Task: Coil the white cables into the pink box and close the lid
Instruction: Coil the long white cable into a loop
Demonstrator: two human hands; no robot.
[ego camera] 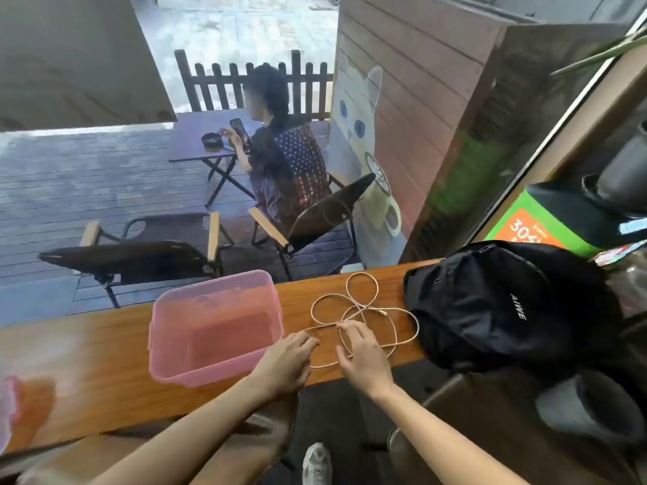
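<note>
I see white cable [364, 309] sprawled in loose loops on wooden counter [87, 362], between pink box [213, 327] and black backpack [504, 306]. My left hand [287, 362] sits just right of box, fingertips pinched on cable's near-left strand. My right hand [360, 355] lies over loop centre, thumb and forefinger nipping strand near crossing. Box open, nothing inside. Pink lid [7, 411] at far left edge, well apart.

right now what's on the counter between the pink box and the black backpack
In the head view, the loose white cable lies looped on the wooden counter between the pink box and the black backpack, with both hands on it.
</note>
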